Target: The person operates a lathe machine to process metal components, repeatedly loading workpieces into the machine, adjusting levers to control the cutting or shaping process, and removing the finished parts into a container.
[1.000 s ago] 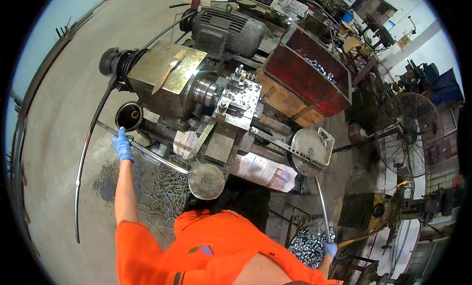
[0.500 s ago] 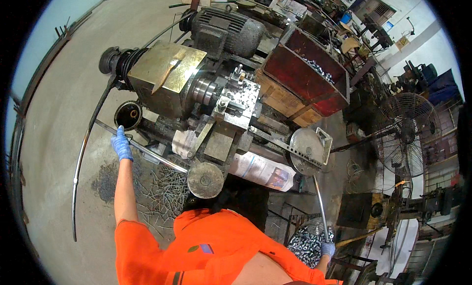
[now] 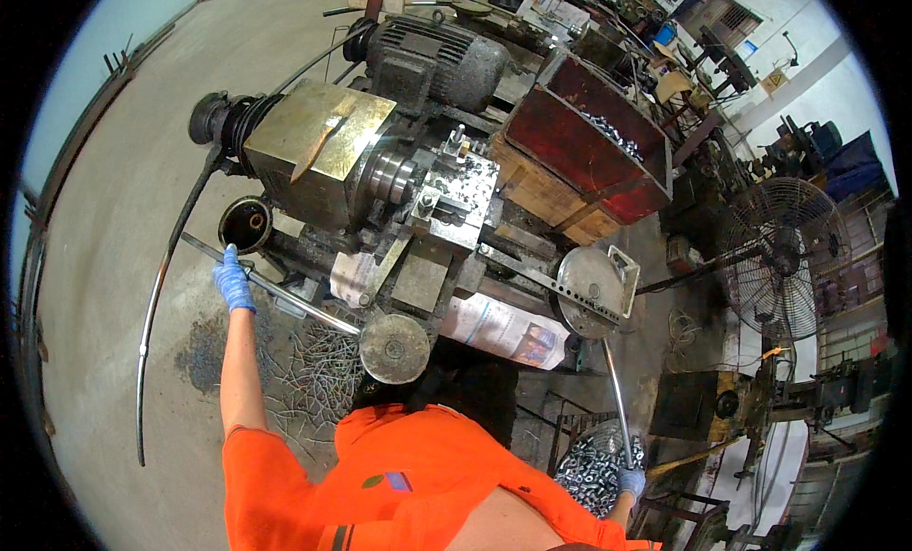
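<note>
Greasy metal, worn paint, thin rubbery gloves.

I see both hands in blue, smooth, rubbery-looking gloves: left hand (image 3: 233, 280) on a dull grey metal bar (image 3: 275, 292), right hand (image 3: 630, 481) on a polished steel rod (image 3: 616, 389). Sleeves are matt orange cloth. The machine housing (image 3: 318, 138) has a brassy, scuffed sheen; the motor (image 3: 432, 62) is rough dark cast metal. The round discs (image 3: 394, 349) look matt, oily steel. The red bin (image 3: 589, 152) is chipped painted metal on bare wood. Bright shiny metal parts (image 3: 589, 465) fill a bucket; paper sheet (image 3: 503, 328) looks glossy. Floor is rough concrete.
</note>
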Demonstrator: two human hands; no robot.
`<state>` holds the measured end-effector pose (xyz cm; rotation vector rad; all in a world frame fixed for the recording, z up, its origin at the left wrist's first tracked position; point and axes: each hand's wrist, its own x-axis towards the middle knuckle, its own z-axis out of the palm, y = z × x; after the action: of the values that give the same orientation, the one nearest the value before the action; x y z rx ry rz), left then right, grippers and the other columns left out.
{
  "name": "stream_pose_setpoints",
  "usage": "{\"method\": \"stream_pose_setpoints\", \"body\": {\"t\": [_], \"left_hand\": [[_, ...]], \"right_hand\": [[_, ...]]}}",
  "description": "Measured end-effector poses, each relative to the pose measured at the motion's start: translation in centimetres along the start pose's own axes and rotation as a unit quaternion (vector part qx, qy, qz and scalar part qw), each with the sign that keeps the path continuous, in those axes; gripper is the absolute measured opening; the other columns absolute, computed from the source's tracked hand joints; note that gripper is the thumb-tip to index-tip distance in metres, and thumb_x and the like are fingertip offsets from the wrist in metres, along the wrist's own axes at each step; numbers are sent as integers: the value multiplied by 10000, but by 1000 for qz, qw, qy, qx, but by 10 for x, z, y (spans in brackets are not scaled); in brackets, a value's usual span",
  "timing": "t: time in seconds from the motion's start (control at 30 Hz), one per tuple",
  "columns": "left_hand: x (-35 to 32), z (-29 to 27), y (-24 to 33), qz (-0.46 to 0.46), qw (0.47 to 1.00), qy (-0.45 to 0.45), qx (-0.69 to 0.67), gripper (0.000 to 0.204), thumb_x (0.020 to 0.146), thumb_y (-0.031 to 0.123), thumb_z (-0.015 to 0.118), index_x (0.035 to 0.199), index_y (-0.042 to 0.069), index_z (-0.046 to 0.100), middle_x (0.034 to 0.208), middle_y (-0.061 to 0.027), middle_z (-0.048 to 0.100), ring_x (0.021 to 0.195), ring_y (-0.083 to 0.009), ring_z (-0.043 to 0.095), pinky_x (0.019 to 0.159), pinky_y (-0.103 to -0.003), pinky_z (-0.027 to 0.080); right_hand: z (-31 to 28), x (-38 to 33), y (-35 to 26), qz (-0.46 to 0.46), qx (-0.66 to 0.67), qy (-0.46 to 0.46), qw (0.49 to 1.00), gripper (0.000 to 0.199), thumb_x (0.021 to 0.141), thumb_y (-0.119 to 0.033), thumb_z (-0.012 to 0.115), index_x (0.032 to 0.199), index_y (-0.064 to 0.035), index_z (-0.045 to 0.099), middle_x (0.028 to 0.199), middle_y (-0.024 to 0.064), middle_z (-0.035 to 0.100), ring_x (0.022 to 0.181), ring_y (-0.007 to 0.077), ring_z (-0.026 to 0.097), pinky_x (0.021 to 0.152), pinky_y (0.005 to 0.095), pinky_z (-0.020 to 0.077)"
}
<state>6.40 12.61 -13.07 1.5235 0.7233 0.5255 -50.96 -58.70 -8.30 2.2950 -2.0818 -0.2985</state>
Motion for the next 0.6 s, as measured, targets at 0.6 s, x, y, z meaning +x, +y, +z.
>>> {"method": "stream_pose_setpoints", "body": {"t": [0.6], "left_hand": [[-6,5,6,-8,999,-8,-53,317,828,315,625,739,14,579,523,-71,563,403,-140,497,388,-284,383]], "right_hand": [[22,9,20,2,26,14,1000,462,616,-354,688,898,10,650,969,243,624,941,362,599,818,410,478]]}}
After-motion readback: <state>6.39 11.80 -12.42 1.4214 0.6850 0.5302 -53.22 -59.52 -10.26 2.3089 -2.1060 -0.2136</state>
